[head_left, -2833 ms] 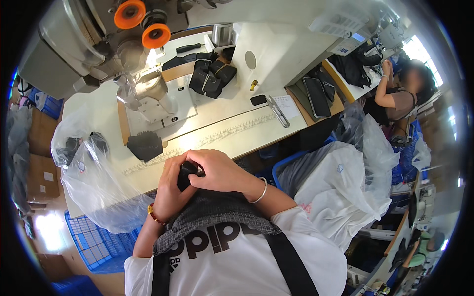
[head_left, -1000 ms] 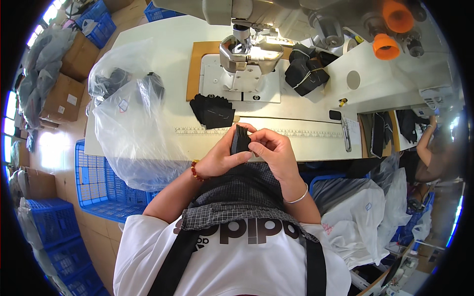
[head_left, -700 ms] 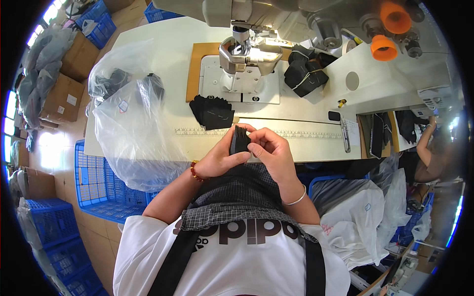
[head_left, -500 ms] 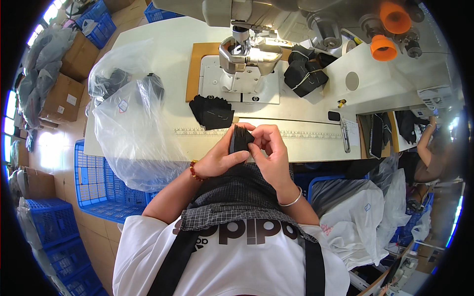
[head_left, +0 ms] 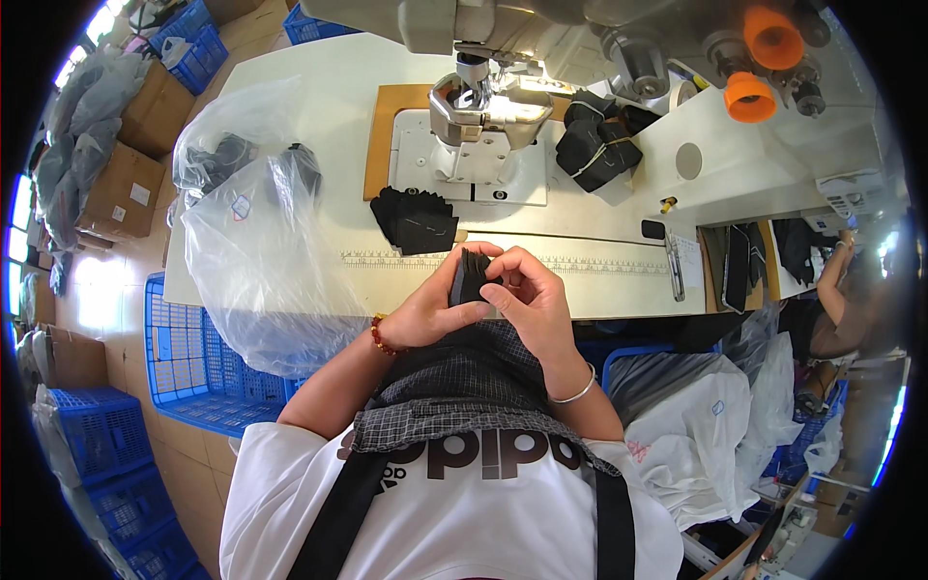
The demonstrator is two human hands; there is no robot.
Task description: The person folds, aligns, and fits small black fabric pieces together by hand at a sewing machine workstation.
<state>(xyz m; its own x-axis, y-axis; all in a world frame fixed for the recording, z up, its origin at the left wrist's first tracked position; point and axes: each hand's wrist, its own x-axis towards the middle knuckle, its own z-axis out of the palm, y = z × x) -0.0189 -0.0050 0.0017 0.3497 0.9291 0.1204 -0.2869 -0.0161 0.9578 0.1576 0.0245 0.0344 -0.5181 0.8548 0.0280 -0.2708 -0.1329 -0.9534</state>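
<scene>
A small stack of black fabric pieces (head_left: 468,277) is held over the table's front edge. My left hand (head_left: 431,307) is closed around it, thumb across the near side. At the stack's right side, my right hand (head_left: 527,300) has its fingers bent and its thumb and fingertips on the pieces' edges. Just beyond my hands, a fanned pile of black fabric pieces (head_left: 416,220) lies on the table by the sewing machine (head_left: 486,121). Tied bundles of black pieces (head_left: 597,145) sit right of the machine.
Clear plastic bags (head_left: 266,242) with dark contents cover the table's left part. A blue crate (head_left: 208,387) stands below the left edge. Scissors-like metal snips (head_left: 676,269) lie at the right. White bags (head_left: 691,425) stand at lower right. Another person's arm (head_left: 833,280) shows at far right.
My right thumb and fingers have shifted slightly along the stack's edge, and its pieces look a little more spread. My left hand keeps its hold nearly in place.
</scene>
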